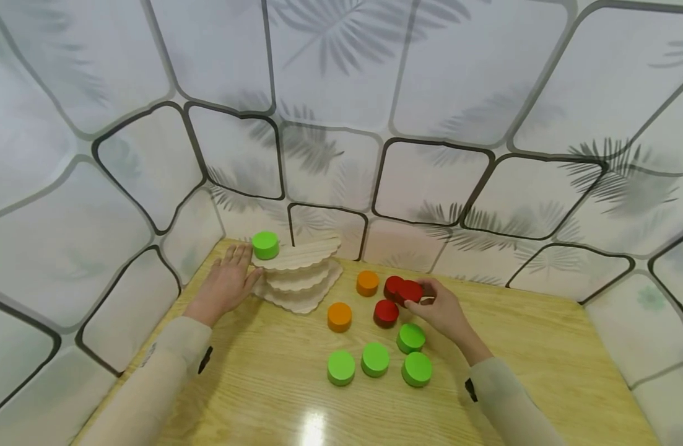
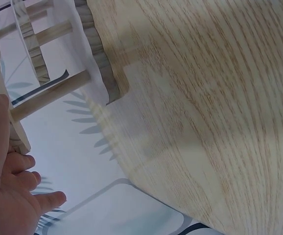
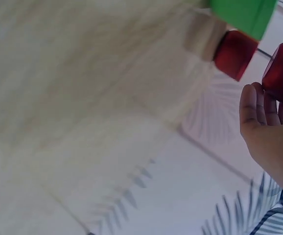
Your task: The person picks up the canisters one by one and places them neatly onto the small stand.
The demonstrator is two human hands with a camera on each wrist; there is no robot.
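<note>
A red round block [image 1: 410,292] is pinched between the thumb and fingers of my right hand [image 1: 444,313]. In the head view it overlaps a second red block [image 1: 394,285]; a third red block [image 1: 386,314] stands in front. My left hand [image 1: 230,282], fingers extended, rests at the left edge of a wooden stand [image 1: 310,253] with three wavy-edged tiers. A green round block [image 1: 265,245] sits on the top tier beside those fingers. From the left wrist, dowels [image 2: 51,95] show between the tiers, and the left fingers [image 2: 26,181] lie along the top board's end.
Two orange blocks [image 1: 339,317] stand between the stand and the red blocks. Several green blocks [image 1: 374,359] are spread nearer the front of the wooden table [image 1: 252,384]. Patterned walls [image 1: 330,164] close off the back and sides.
</note>
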